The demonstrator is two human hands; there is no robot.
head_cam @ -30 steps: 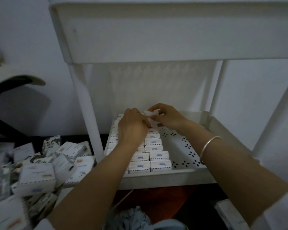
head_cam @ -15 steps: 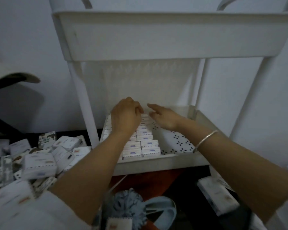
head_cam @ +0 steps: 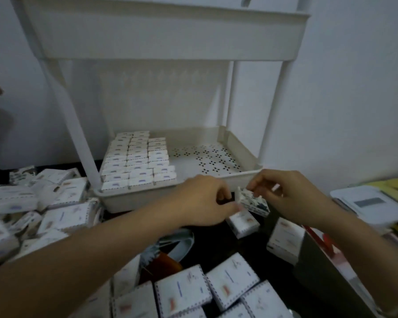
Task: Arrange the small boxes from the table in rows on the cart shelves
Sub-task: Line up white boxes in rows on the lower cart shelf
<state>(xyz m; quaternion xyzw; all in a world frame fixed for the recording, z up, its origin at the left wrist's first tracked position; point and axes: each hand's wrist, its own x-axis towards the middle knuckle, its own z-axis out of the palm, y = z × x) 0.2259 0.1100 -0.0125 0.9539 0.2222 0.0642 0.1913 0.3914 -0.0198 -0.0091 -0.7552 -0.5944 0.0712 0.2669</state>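
Observation:
A white cart shelf holds three rows of small white boxes on its left half; its perforated right half is bare. In front of the shelf, my right hand pinches the top of a small patterned box held above the dark table. My left hand has curled fingers at the left end of that box; whether it grips the box is unclear. Another small box lies just below them.
Loose boxes pile up on the table at the left and near the front. A larger white box and a white device sit on the right. The cart's upper shelf overhangs.
Both hands have pulled back out of the shelf toward the table in front. The right hand now pinches a small patterned box. The view has tilted down.

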